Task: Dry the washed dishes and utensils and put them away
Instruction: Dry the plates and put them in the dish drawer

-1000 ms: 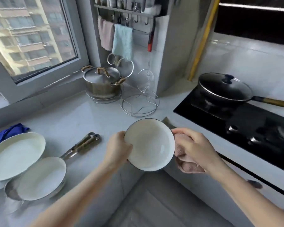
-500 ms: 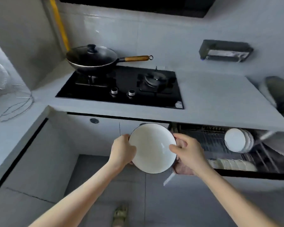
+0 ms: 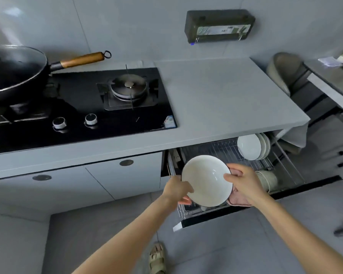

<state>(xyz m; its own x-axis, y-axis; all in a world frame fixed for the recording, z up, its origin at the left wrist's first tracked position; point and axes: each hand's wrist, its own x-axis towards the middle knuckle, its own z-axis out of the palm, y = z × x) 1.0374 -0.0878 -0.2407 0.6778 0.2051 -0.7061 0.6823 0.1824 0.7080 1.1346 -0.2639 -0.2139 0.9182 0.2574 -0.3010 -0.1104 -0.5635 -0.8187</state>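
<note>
A white bowl (image 3: 205, 179) is held in the air, tilted toward the viewer, over the front left corner of an open wire dish drawer (image 3: 222, 147) below the tabletop's (image 3: 216, 99) front edge. The left hand (image 3: 176, 189) grips its left rim. The right hand (image 3: 244, 180) grips its right rim, pressing a pink cloth (image 3: 239, 201) behind it. Stacked white bowls (image 3: 249, 147) stand on edge at the drawer's back right.
</note>
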